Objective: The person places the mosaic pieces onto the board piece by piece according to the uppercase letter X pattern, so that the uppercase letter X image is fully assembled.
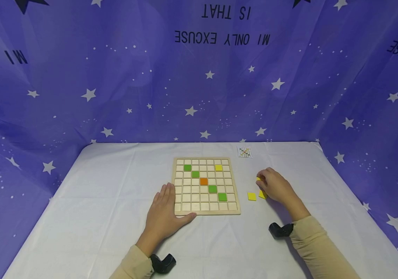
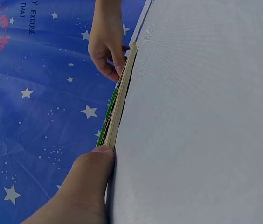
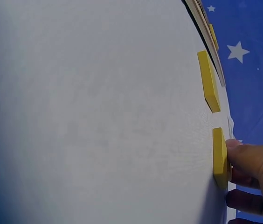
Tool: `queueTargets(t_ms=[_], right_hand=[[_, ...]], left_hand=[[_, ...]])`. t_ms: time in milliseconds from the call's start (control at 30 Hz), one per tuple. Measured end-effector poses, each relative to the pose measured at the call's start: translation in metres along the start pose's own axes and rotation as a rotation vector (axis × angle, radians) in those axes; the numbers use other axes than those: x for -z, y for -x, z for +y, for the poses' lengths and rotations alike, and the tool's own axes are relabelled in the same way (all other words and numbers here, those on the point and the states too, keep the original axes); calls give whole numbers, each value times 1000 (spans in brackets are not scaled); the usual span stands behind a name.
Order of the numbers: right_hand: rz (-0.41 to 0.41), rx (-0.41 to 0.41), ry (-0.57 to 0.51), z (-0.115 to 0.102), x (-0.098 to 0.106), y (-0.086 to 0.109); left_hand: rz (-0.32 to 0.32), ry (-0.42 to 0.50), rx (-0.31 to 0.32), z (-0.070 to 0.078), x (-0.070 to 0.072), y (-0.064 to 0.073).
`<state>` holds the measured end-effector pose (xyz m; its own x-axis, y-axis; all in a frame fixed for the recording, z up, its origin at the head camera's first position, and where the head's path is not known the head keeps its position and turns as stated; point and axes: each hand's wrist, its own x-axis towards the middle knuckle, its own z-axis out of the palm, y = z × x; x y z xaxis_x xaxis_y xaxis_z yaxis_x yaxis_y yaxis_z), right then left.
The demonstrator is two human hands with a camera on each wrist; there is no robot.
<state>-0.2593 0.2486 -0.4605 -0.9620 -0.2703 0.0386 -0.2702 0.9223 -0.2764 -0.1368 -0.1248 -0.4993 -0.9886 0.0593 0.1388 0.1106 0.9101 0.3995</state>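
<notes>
A square wooden grid board (image 1: pixel 206 212) lies on the table with several green tiles (image 1: pixel 222 197) running diagonally, an orange tile (image 1: pixel 203 181) at its centre and one yellow tile (image 1: pixel 218 167) at upper right. My left hand (image 1: pixel 164 215) lies along the board's left edge, fingers straight, thumb (image 2: pixel 96 158) against the near edge. To the right of the board, my right hand (image 1: pixel 276 186) pinches a yellow tile (image 1: pixel 258 179), mostly hidden by its fingers. Two more yellow tiles lie close by: one (image 1: pixel 251 196) nearer the board, another (image 3: pixel 219 156) right beneath the hand.
A small card (image 1: pixel 244 152) printed with a coloured grid lies beyond the board's far right corner. White cloth (image 1: pixel 90 217) covers the table. A purple star-patterned curtain (image 1: pixel 171 97) stands along the back and both sides.
</notes>
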Motion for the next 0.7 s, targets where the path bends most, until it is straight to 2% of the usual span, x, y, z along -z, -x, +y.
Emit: queueTargets(t_ms=[200,300,467,600,700], right_hand=[[-8,-17,38,-2,4,2],[-6,41,99,-1,8,5],[45,172,217,0,4,6],[64,176,241,0,1,6],[66,183,216,-2,0,4]], left_hand=[[-2,-5,-2,0,0,0],[2,-5,-5,0,1,0],[9,-4,-4,0,3,0],[8,-1,-5,0,2,0],[6,-4,-6,0,1,0]])
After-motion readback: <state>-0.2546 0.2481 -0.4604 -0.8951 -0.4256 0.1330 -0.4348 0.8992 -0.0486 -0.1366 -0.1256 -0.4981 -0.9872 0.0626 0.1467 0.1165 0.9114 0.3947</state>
